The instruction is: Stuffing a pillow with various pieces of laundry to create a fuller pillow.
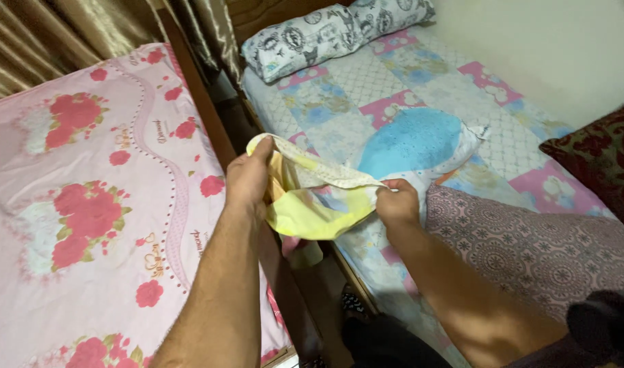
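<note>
A small yellow cloth (310, 204) with a pale spotted band along its edge hangs stretched between two hands above the gap between two beds. The left hand (249, 180) is closed around its left end, the fabric bunched in the fist; the right hand (396, 202) pinches the band's other end between thumb and fingers. The cloth is held open rather than folded, so the handling looks to be at an early stage, with no neat shape made yet. Just behind it, a blue spotted cushion (414, 141) lies on the patchwork sheet (421, 82), with a printed pillow (325, 34) at the head and a patterned purple cloth (523, 238) near the right arm. A pink flowered sheet (87, 204) covers the left bed. What kind of garment or cover the yellow cloth is cannot be made out, and the dark things on the floor below are cut off.
</note>
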